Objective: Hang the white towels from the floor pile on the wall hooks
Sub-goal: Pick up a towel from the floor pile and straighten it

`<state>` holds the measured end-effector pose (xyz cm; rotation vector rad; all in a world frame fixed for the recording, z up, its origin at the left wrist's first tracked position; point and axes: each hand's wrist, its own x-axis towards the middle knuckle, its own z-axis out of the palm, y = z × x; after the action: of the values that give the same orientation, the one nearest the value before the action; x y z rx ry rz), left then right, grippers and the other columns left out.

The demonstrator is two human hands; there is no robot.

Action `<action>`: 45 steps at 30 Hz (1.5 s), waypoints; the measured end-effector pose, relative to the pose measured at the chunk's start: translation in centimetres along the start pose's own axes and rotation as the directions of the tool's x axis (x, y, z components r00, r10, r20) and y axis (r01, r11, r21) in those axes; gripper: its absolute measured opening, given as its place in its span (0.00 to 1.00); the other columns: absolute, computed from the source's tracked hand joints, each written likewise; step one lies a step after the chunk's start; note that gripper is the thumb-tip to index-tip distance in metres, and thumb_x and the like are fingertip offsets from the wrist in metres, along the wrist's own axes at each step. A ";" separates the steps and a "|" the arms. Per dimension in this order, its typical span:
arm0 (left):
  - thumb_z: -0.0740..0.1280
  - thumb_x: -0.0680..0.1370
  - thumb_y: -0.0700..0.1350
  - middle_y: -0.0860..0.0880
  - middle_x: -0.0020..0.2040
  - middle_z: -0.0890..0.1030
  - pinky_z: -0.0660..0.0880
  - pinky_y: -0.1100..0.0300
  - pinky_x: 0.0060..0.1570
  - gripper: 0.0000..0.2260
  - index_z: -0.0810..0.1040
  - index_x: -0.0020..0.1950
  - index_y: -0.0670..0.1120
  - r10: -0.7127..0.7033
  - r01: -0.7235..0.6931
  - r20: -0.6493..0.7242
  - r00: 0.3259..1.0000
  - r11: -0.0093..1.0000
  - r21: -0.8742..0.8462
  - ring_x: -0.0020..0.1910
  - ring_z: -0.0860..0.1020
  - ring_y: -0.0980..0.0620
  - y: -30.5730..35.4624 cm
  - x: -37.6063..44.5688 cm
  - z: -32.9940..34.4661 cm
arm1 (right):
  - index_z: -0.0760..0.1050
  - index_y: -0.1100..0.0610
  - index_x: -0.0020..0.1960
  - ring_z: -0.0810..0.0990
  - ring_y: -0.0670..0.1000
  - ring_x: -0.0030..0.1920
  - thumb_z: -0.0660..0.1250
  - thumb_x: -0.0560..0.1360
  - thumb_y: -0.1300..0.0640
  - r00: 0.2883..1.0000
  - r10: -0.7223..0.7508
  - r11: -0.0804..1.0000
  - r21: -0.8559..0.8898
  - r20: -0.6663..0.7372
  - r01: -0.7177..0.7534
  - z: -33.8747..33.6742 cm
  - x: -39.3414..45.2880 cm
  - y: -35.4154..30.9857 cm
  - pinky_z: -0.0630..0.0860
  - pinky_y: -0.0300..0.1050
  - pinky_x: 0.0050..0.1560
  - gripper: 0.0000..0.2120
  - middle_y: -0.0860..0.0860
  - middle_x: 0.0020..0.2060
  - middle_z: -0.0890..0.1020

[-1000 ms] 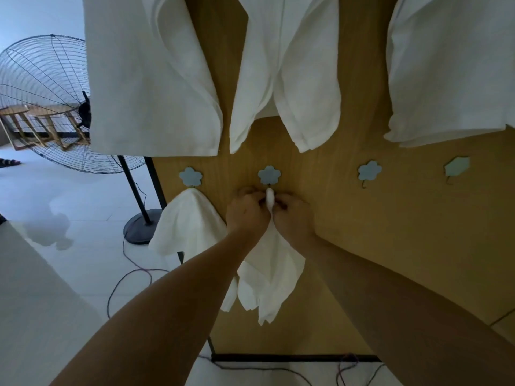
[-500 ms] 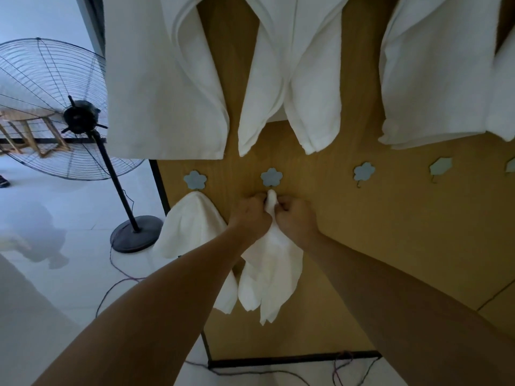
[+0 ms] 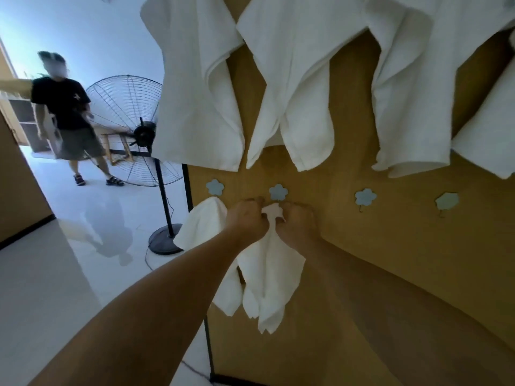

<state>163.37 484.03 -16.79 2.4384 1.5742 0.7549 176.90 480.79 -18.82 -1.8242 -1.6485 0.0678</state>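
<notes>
Gripping the gathered top of a small white towel (image 3: 271, 263), the left hand (image 3: 245, 220) and right hand (image 3: 296, 222) pinch it from either side, directly below the second flower-shaped hook (image 3: 278, 192) on the wooden wall panel (image 3: 390, 260). Compared with a second ago, the bunched corner between the knuckles now spreads wider and flatter, where it was a narrow upright nub; the hands sit at much the same spot under the hook, and the towel's body hangs down the panel between the forearms as it did. That suggests the corner is being seated or adjusted on the hook, not yet released, though whether it has actually caught is hidden by the fingers. The view has also swung left, bringing a person in a black shirt (image 3: 62, 107) into sight beside the standing fan (image 3: 133, 129). Counting the lower row: four flower hooks show, the first (image 3: 215, 187) already carrying a small towel (image 3: 203, 227), the second in use, the third (image 3: 365, 196) and fourth (image 3: 446, 201) bare. Above, at least four large white towels (image 3: 295, 79) hang, the rightmost cut off by the frame edge. So two small towels are up or nearly up, and two hooks remain free; the floor pile is out of view.
</notes>
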 end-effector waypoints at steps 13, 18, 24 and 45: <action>0.61 0.81 0.50 0.45 0.66 0.76 0.73 0.50 0.61 0.20 0.70 0.73 0.49 -0.266 0.272 -0.058 0.962 0.946 0.176 0.64 0.74 0.44 -2.1 -8.9 -2.7 | 0.79 0.57 0.57 0.77 0.57 0.55 0.65 0.75 0.58 0.960 -0.225 0.974 0.038 0.168 0.222 1.0 -4.9 -4.5 0.74 0.48 0.52 0.12 0.53 0.51 0.82; 0.63 0.80 0.51 0.46 0.65 0.76 0.73 0.48 0.62 0.20 0.72 0.71 0.48 -0.381 0.401 -0.127 0.916 0.891 0.212 0.62 0.73 0.44 -4.9 -14.6 -6.8 | 0.73 0.53 0.70 0.74 0.57 0.63 0.66 0.78 0.54 0.905 -0.356 0.934 0.111 0.233 0.339 2.9 -7.6 -10.3 0.73 0.49 0.62 0.21 0.54 0.61 0.79; 0.61 0.81 0.50 0.46 0.67 0.75 0.73 0.48 0.61 0.20 0.70 0.73 0.49 -0.541 0.588 -0.231 0.808 0.756 0.287 0.64 0.73 0.44 -10.3 -25.6 -13.2 | 0.71 0.52 0.72 0.73 0.57 0.63 0.66 0.78 0.54 0.787 -0.535 0.844 0.211 0.306 0.492 5.4 -14.5 -21.0 0.74 0.51 0.61 0.23 0.54 0.62 0.79; 0.61 0.80 0.50 0.47 0.68 0.73 0.70 0.49 0.62 0.20 0.69 0.73 0.49 -0.800 0.993 -0.592 0.099 0.044 0.107 0.66 0.70 0.45 -12.9 -88.4 -37.2 | 0.70 0.51 0.73 0.72 0.57 0.65 0.64 0.77 0.53 0.094 -0.933 0.302 0.614 0.347 0.729 4.3 -67.5 -57.2 0.72 0.50 0.62 0.24 0.54 0.64 0.77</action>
<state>106.14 406.02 -18.90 0.6627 3.2236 0.5061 111.90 420.62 -19.63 -0.2546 -2.8184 0.4795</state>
